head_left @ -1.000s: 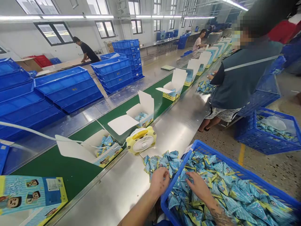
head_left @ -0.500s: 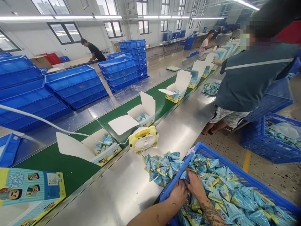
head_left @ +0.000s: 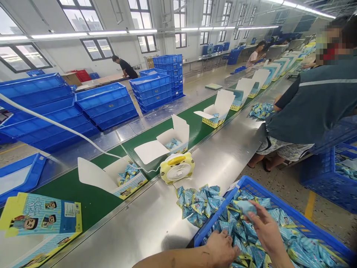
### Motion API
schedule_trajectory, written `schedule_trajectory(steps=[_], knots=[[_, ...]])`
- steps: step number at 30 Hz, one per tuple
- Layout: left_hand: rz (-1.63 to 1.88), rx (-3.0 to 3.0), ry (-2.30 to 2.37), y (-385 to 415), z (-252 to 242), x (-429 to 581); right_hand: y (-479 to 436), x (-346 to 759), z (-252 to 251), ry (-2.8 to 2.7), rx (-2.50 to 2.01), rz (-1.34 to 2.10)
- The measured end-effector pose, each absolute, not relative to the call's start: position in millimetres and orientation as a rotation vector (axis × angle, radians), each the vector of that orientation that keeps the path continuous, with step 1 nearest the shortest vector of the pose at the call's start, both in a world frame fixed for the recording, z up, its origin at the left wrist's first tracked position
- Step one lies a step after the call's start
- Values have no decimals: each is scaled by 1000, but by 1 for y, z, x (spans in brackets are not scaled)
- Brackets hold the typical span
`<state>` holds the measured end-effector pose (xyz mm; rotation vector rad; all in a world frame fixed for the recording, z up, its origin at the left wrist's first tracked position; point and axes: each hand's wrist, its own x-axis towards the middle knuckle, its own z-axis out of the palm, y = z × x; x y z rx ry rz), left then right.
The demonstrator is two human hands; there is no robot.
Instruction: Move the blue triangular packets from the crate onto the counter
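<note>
A blue plastic crate [head_left: 306, 227] full of small blue-and-yellow snack packets [head_left: 304, 245] is right in front of me. Between its fingers and thumb, my right hand [head_left: 266, 225] grips a light-blue packet [head_left: 245, 207], raised just above the others and slightly blurred. Lower and to the left, my left hand [head_left: 221, 246] rests palm down on the packets near the crate's left rim, fingers a little apart and bent, with nothing visible in them. A heap of similar packets [head_left: 199, 203] lies on the metal table beside the crate.
A yellow animal-shaped fan [head_left: 177, 169] stands on the metal ledge, its white cable crossing leftward. Open printed boxes [head_left: 131, 184] holding packets line the green conveyor belt [head_left: 96, 203]. Stacked blue crates [head_left: 107, 106] stand beyond. A co-worker [head_left: 315, 96] stands at the right.
My hands, together at the crate's left rim before, are now apart. The right has moved right with a packet; the left has settled lower onto the packets. The camera view has shifted.
</note>
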<state>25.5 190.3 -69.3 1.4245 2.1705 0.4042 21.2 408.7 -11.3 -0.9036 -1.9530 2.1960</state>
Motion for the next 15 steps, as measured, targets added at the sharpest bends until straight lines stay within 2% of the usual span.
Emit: schedule_trajectory(steps=[2, 5, 6, 8, 10, 13, 15], knots=[[763, 1205, 2124, 156, -30, 16, 400, 8, -3, -2053, -849, 2129], [1553, 336, 2251, 94, 10, -11, 383, -14, 3, -2345, -643, 2018], [1688, 124, 2245, 75, 15, -22, 376, -21, 3, -2444, -544, 1963], [1798, -114, 2200, 42, 10, -40, 360, -37, 2, -2699, -317, 1791], [1933, -347, 2106, 22, -9, -52, 344, -52, -4, -3009, -68, 1477], [2122, -682, 1940, 14, -41, -57, 323, -69, -18, -3300, 184, 965], [2127, -696, 1902, 18, -53, -60, 313, -73, -26, -3435, 280, 733]])
